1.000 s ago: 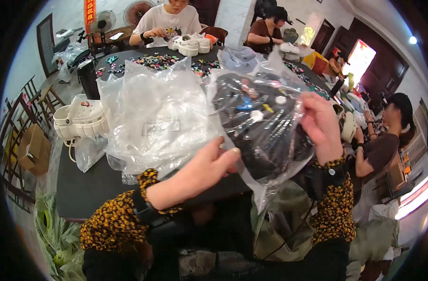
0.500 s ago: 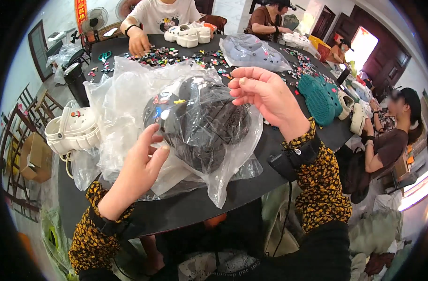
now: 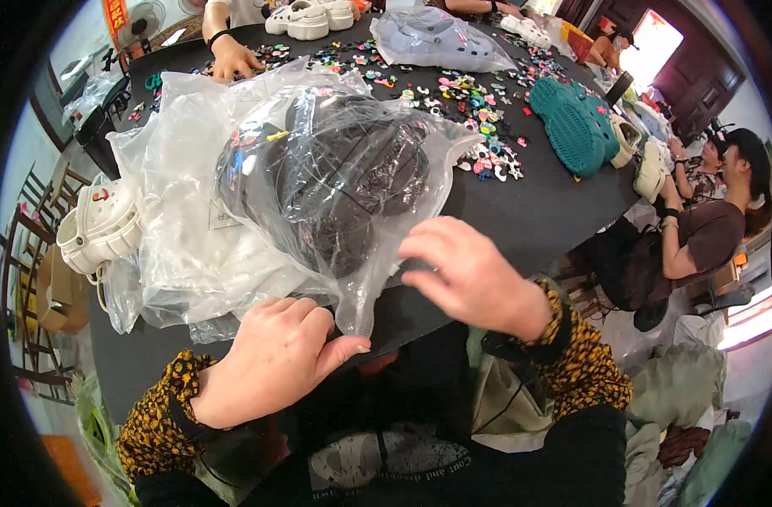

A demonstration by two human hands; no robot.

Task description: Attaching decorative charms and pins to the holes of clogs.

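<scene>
A clear plastic bag [image 3: 441, 182] holds dark clogs [image 3: 322, 190] with small coloured charms on them; wrinkled film partly hides their shape. It lies on a pile of whitish plastic bags [image 3: 191, 279] at the near side of the black table. By the table's front edge, my left hand [image 3: 272, 359] is closed at the bag's narrow near corner, fingers curled and thumb pointing right. My right hand [image 3: 479, 279] hovers just right of that corner, slightly blurred, its thumb and fingers apart with nothing between them.
White clogs [image 3: 103, 224] stand at the left edge, teal clogs [image 3: 576, 127] at the right. Loose charms [image 3: 483, 110] are scattered beyond the bag, near bagged blue-grey clogs [image 3: 441, 38]. A co-worker's hand [image 3: 234, 57] reaches in across the table; other people sit at the right.
Both my hands have come down toward me from the bag's sides to its near corner. The left has closed there. The bagged clogs appear shifted slightly left and up in view.
</scene>
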